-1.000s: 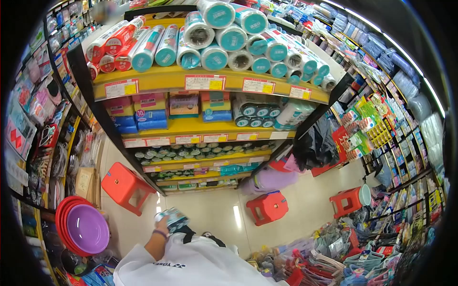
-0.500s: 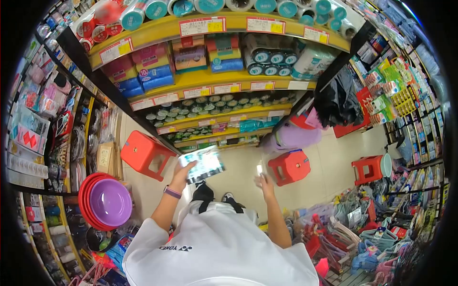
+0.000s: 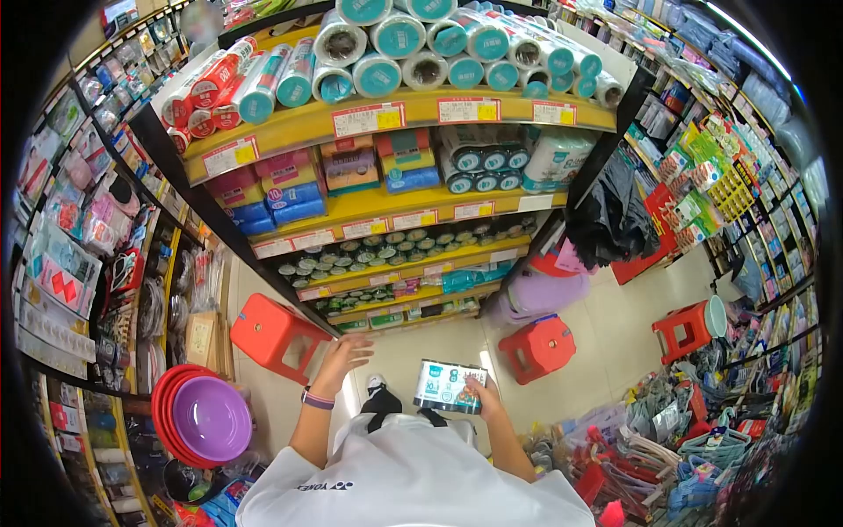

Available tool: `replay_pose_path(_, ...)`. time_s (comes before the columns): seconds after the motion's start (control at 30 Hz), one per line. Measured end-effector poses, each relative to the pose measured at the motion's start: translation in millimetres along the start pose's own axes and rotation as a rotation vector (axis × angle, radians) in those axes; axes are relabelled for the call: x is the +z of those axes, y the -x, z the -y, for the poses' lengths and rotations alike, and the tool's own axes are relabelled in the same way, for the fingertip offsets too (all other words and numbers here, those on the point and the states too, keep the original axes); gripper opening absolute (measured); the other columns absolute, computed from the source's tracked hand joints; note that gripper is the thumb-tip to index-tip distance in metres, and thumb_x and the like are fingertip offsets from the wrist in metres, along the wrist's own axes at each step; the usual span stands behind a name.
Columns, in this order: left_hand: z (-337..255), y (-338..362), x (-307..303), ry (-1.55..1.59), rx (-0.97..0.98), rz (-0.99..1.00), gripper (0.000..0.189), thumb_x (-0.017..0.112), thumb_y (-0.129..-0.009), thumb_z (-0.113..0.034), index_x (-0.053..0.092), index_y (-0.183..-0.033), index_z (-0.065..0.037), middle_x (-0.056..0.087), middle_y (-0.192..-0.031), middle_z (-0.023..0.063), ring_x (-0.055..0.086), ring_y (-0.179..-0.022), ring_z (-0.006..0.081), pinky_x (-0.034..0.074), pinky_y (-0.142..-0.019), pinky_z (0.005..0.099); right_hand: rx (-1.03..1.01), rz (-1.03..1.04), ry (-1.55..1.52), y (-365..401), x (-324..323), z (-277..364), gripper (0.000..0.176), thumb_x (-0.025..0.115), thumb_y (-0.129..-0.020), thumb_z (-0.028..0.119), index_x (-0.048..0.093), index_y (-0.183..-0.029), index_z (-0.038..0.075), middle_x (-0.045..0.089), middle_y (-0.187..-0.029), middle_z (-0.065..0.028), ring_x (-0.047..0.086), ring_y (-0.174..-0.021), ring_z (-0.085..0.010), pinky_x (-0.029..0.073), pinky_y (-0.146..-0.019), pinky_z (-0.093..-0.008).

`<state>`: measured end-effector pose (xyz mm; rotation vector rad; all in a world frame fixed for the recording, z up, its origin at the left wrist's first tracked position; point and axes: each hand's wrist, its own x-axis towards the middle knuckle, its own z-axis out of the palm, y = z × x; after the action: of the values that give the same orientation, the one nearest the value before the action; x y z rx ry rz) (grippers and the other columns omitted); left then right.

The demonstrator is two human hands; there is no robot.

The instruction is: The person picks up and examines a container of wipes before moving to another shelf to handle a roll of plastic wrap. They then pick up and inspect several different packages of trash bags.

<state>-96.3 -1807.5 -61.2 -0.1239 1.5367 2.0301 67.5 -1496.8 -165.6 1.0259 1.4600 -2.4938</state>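
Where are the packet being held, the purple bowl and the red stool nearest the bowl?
packet (image 3: 448, 385): head view, middle of its front.
purple bowl (image 3: 213, 420): head view, inside its hollow.
red stool (image 3: 270, 325): head view, on its flat seat.

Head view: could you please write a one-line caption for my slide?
Right hand holds a printed pack, left hand open and empty, before yellow shelves stacked with rolls.

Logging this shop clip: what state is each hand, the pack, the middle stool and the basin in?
left hand: open, empty.
right hand: shut on the pack.
pack: held in front of the body.
middle red stool: standing upright.
purple basin: nested in red basins.
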Motion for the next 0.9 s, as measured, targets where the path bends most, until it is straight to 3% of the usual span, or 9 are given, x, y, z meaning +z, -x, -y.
replay_pose_path(0.17, 2.7, 2.2, -14.1, 0.045, -0.012, -0.029, 0.035, 0.044, -0.094, -0.028, 0.052, -0.117, -0.003, 0.062, -0.110, 0.0137, 0.062, -0.096, 0.0238, 0.049, -0.083, 0.0344, -0.165, 0.072, 0.025, -27.6, 18.1, 68.1, 0.057, 0.069, -0.080, 0.013, 0.044, -0.130, 0.004, 0.059, -0.113, -0.0106, 0.059, -0.100, -0.0195, 0.049, -0.085, -0.0330)
replay_pose_path(0.37, -17.1, 6.2, -29.7, 0.115, 0.092, -0.089, 0.035, 0.043, -0.094, -0.027, 0.051, -0.117, -0.002, 0.062, -0.109, 0.0138, 0.062, -0.096, 0.0234, 0.049, -0.084, 0.0344, -0.521, 0.123, 0.310, -53.4, 111.0, 317.4, 0.036, 0.066, -0.084, 0.020, 0.055, -0.115, 0.004, 0.063, -0.103, -0.0067, 0.062, -0.089, -0.0153, 0.051, -0.076, -0.0318)
replay_pose_path(0.47, -16.1, 6.5, -37.1, 0.143, 0.108, -0.125, 0.035, 0.043, -0.094, -0.028, 0.050, -0.117, -0.002, 0.061, -0.109, 0.0140, 0.061, -0.096, 0.0237, 0.049, -0.085, 0.0352, -0.606, 0.382, -0.014, -69.4, 146.3, 410.4, 0.036, 0.053, -0.093, 0.030, 0.054, -0.113, 0.001, 0.062, -0.108, -0.0082, 0.062, -0.093, -0.0173, 0.049, -0.081, -0.0316)
replay_pose_path(0.5, -14.4, 5.9, -38.8, 0.158, 0.118, -0.134, 0.035, 0.043, -0.094, -0.028, 0.050, -0.117, -0.002, 0.061, -0.109, 0.0141, 0.061, -0.096, 0.0239, 0.049, -0.085, 0.0352, -0.712, 0.383, -0.102, -74.2, 149.9, 420.8, 0.048, 0.056, -0.091, 0.033, 0.045, -0.126, 0.001, 0.054, -0.123, -0.0103, 0.056, -0.106, -0.0198, 0.044, -0.090, -0.0366)
replay_pose_path(0.57, -8.8, 5.3, -44.1, 0.185, 0.108, -0.118, 0.036, 0.043, -0.094, -0.029, 0.050, -0.116, -0.002, 0.061, -0.109, 0.0141, 0.061, -0.096, 0.0241, 0.049, -0.085, 0.0354, -0.881, -0.070, -0.056, -65.7, 161.1, 394.1, 0.056, 0.060, -0.088, 0.038, 0.040, -0.129, 0.005, 0.051, -0.124, -0.0123, 0.053, -0.108, -0.0228, 0.043, -0.090, -0.0415)
replay_pose_path(0.6, -6.6, 4.1, -46.1, 0.218, 0.104, -0.110, 0.036, 0.044, -0.094, -0.029, 0.050, -0.116, -0.002, 0.061, -0.109, 0.0141, 0.060, -0.097, 0.0242, 0.049, -0.085, 0.0356, -0.866, -0.096, -0.055, -75.1, 159.6, 373.0, 0.060, 0.063, -0.086, 0.039, 0.039, -0.131, 0.008, 0.049, -0.122, -0.0108, 0.052, -0.107, -0.0238, 0.044, -0.086, -0.0440)
replay_pose_path(0.67, -1.5, 1.5, -46.7, 0.231, 0.079, -0.099, 0.036, 0.044, -0.094, -0.030, 0.050, -0.116, -0.002, 0.061, -0.109, 0.0141, 0.060, -0.096, 0.0242, 0.049, -0.084, 0.0357, -0.607, 0.039, -0.246, -93.3, 164.2, 339.4, 0.057, 0.065, -0.086, 0.036, 0.039, -0.129, 0.008, 0.051, -0.117, -0.0145, 0.058, -0.095, -0.0272, 0.050, -0.083, -0.0446)
replay_pose_path(0.7, -1.2, 1.3, -47.3, 0.233, 0.059, -0.094, 0.037, 0.044, -0.094, -0.031, 0.050, -0.116, -0.002, 0.060, -0.110, 0.0142, 0.060, -0.096, 0.0241, 0.049, -0.084, 0.0358, -0.562, 0.098, -0.253, -87.8, 179.6, 330.1, 0.073, 0.068, -0.084, 0.037, 0.029, -0.133, 0.000, 0.048, -0.119, -0.0230, 0.058, -0.102, -0.0295, 0.052, -0.083, -0.0435)
replay_pose_path(0.9, -12.2, 4.2, -49.6, 0.238, 0.084, -0.064, 0.036, 0.044, -0.094, -0.030, 0.050, -0.116, -0.002, 0.059, -0.111, 0.0147, 0.059, -0.097, 0.0241, 0.048, -0.085, 0.0358, -0.686, 0.287, -0.304, -111.6, 215.9, 339.9, 0.057, 0.062, -0.089, 0.025, 0.031, -0.124, -0.007, 0.053, -0.110, -0.0230, 0.062, -0.095, -0.0322, 0.054, -0.078, -0.0368)
